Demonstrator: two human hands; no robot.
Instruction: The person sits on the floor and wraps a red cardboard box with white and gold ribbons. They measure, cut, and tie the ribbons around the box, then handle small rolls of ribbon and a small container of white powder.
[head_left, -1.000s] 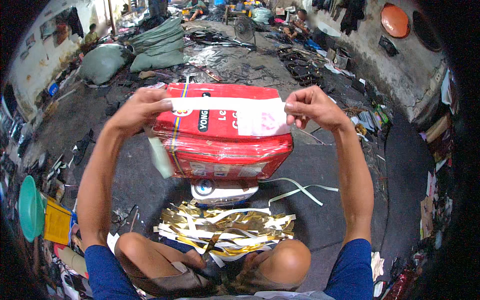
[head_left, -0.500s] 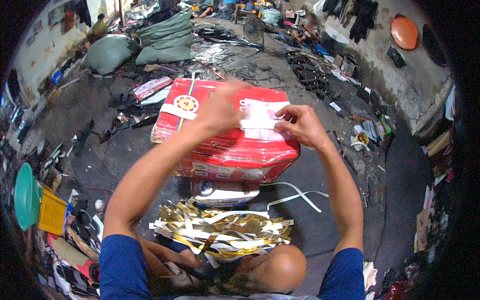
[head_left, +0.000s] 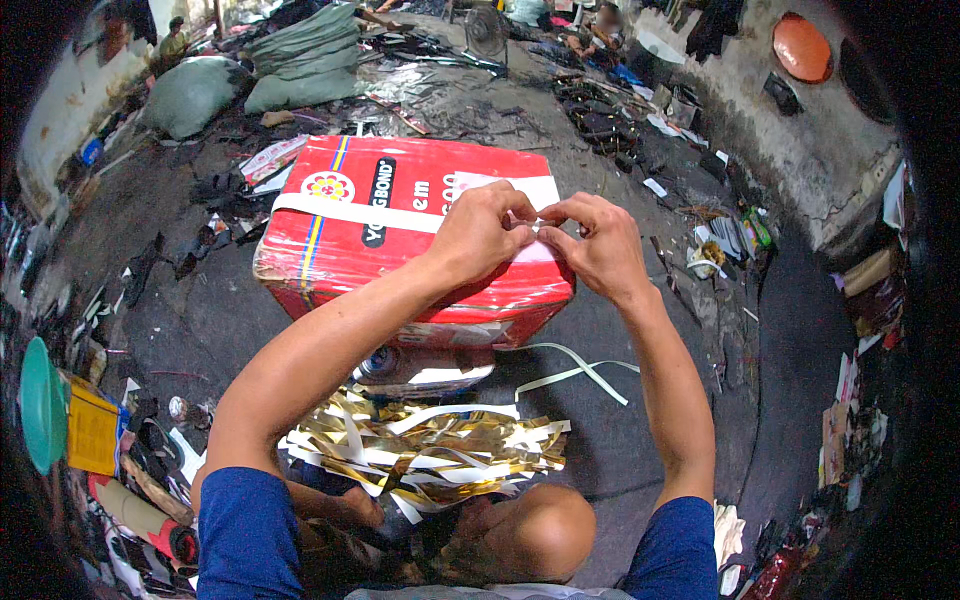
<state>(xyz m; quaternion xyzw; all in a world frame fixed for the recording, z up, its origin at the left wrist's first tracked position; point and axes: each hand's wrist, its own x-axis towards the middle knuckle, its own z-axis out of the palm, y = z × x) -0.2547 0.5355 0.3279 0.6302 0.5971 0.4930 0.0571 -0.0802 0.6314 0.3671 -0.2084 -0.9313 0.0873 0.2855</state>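
Left to right now: a white strip (head_left: 345, 210) runs across the top of the red box (head_left: 360, 258), the left hand (head_left: 485, 232) curled over its right half (clamped or not, I can't tell), and the right hand (head_left: 600, 242) alongside, thumb and forefinger pinching the strip!

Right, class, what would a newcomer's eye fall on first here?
The red box at the centre, with a white strip across its top and the left hand and right hand close together over its right part. Then the shiny gold-and-white heap below it, and the orange disc on the upper-right wall.
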